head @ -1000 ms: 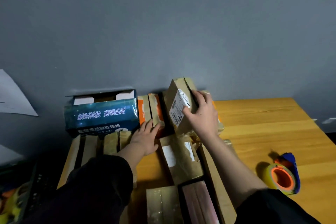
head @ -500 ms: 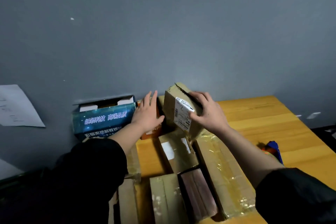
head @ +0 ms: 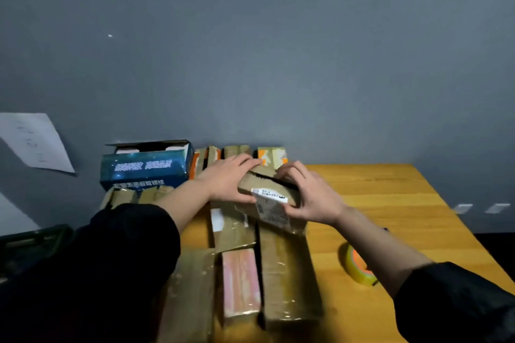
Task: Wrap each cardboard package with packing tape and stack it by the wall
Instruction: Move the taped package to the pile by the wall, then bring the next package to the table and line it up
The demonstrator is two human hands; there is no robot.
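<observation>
Both hands gripped a small brown cardboard package (head: 269,192), left hand (head: 228,181) and right hand (head: 309,198) curled round its ends, above glossy taped parcels (head: 287,273) crowding the wooden table (head: 390,203). A blue box (head: 145,167) stood by the grey wall (head: 278,50); a yellow tape roll (head: 358,264) lay at right.

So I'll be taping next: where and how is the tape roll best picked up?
Take the tape roll with the right hand from above, thumb in its orange core and fingers on the outer rim. It sits tilted on the table, apart from the packages, so its top edge looks free.
</observation>
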